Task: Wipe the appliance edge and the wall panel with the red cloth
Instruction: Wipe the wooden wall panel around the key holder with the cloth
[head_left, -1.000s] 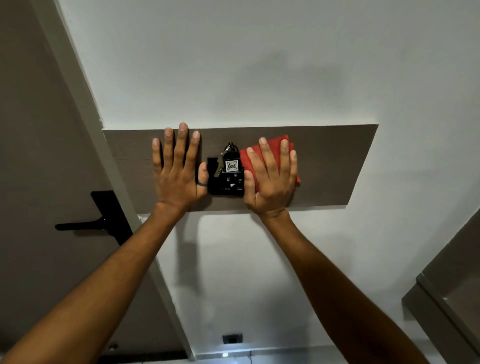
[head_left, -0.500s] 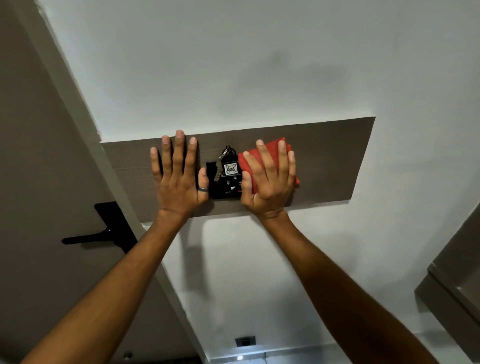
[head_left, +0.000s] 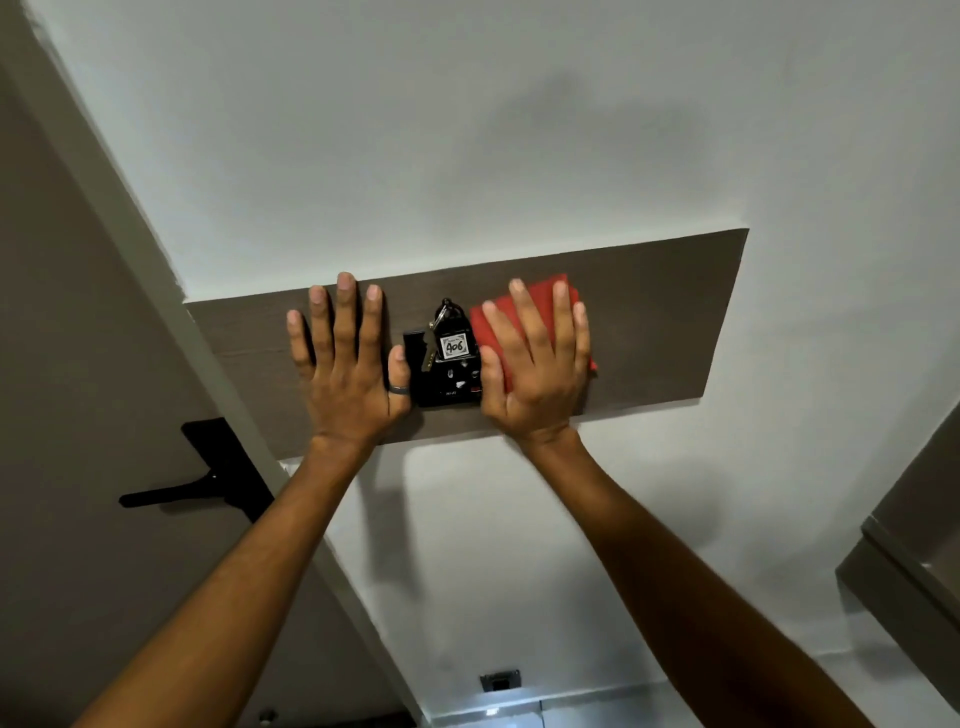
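Observation:
A dark wood-grain wall panel (head_left: 670, 332) runs across the white wall. A black switch unit (head_left: 441, 387) is mounted at its middle, with a key and a tag marked 406 (head_left: 453, 344) hanging on it. My right hand (head_left: 535, 369) lies flat with spread fingers on the folded red cloth (head_left: 540, 301), pressing it against the panel just right of the unit. My left hand (head_left: 345, 364) rests flat and bare on the panel left of the unit, a ring on its thumb, which touches the unit's edge.
A brown door with a black lever handle (head_left: 197, 480) stands to the left, behind a pale door frame (head_left: 156, 249). A grey cabinet edge (head_left: 909, 566) juts in at the lower right. A small wall socket (head_left: 500, 679) sits low near the floor.
The view has tilted, so the panel now slopes up to the right. Both hands stay flat on the panel, and the right hand with the cloth has slid slightly rightward from the unit.

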